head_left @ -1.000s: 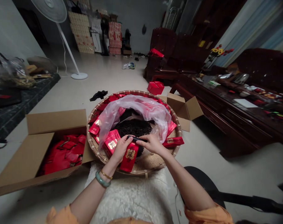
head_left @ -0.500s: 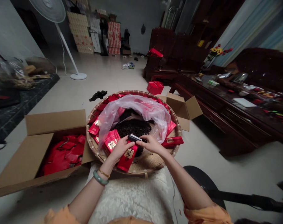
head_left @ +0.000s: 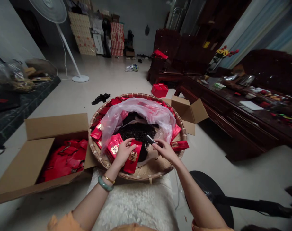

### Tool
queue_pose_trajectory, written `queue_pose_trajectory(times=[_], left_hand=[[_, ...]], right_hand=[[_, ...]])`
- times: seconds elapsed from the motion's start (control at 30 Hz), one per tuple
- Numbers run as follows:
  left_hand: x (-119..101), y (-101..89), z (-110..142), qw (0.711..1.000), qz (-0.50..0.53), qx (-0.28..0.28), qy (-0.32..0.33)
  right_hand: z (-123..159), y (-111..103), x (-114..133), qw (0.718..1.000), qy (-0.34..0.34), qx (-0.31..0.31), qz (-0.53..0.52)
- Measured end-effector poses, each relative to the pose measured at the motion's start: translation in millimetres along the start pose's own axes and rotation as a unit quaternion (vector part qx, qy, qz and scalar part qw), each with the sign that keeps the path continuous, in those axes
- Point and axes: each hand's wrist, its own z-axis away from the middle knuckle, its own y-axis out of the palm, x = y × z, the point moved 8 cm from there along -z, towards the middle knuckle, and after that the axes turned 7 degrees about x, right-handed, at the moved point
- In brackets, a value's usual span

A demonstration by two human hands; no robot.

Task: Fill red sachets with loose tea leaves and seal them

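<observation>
My left hand (head_left: 125, 150) pinches the upper left edge of a red foil packet (head_left: 132, 159), which has a cream label and dark lettering and hangs upright over the near part of a round woven bamboo tray (head_left: 157, 167). Just right of the packet, apart from it, my right hand (head_left: 165, 150) grips a small black handheld bag sealer (head_left: 150, 140) with a white strip along it. Behind both hands, dark dried tea leaves (head_left: 136, 131) lie in an open pinkish plastic bag (head_left: 146, 107). More red packets (head_left: 114, 144) lie around the bag in the tray.
At left stands an open cardboard box (head_left: 39, 157) full of red packets. Another open carton (head_left: 188, 110) sits behind the tray at right, near a dark wooden table (head_left: 218, 112). A black round stand base (head_left: 208, 192) is by my right arm; a white fan (head_left: 80, 78) stands farther back.
The sealer has come off the packet's top edge and moved right in my right hand, now tilted. My left hand keeps the packet, raised slightly, with its top now visible.
</observation>
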Motion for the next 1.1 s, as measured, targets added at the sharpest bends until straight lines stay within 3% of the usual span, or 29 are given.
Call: queue_pose_trajectory(times=[0.1, 0.23, 0.3, 0.37, 0.43, 0.5, 0.57, 0.73, 0.83, 0.93, 1.0, 1.1], left_hand=[[0, -2.7, 1, 1.0, 0.009, 0.006, -0.011], [4, -5.1, 2, 1.0, 0.009, 0.0, -0.018], [6, -5.8, 1, 1.0, -0.001, -0.006, -0.011], [6, -4.5, 1, 1.0, -0.009, -0.006, -0.004], [5, 1.0, 1, 1.0, -0.012, 0.01, -0.005], [3, 9.8, 3, 0.999, -0.011, 0.039, -0.012], [-1, 17.7, 6, 0.998, -0.014, 0.065, -0.019], [-4, 22.8, 10, 0.994, -0.027, 0.101, -0.031], [3, 21.0, 10, 0.991, -0.007, 0.12, -0.062], [11, 12.5, 7, 0.989, 0.008, 0.109, -0.097], [10, 1.3, 3, 0.993, -0.007, 0.081, -0.087], [2, -20.8, -4, 0.996, -0.079, 0.023, -0.036]], right_hand=[[3, -10, -12, 0.982, 0.033, -0.057, 0.177], [14, -5, -30, 0.925, 0.132, -0.064, 0.351], [18, -2, -25, 0.903, 0.134, -0.068, 0.402], [19, 0, -13, 0.901, 0.104, -0.08, 0.414], [16, 3, 4, 0.93, 0.043, -0.089, 0.353], [9, 10, 22, 0.97, -0.034, -0.085, 0.225], [0, 18, 33, 0.989, -0.081, -0.073, 0.098], [-18, 39, 32, 0.994, -0.072, -0.064, -0.058], [-19, 39, 22, 0.989, -0.057, -0.085, -0.108], [-10, 12, 0, 0.975, -0.012, -0.148, -0.164], [4, -29, -16, 0.955, 0.002, -0.246, -0.165], [37, -104, -35, 0.903, 0.005, -0.418, -0.101]])
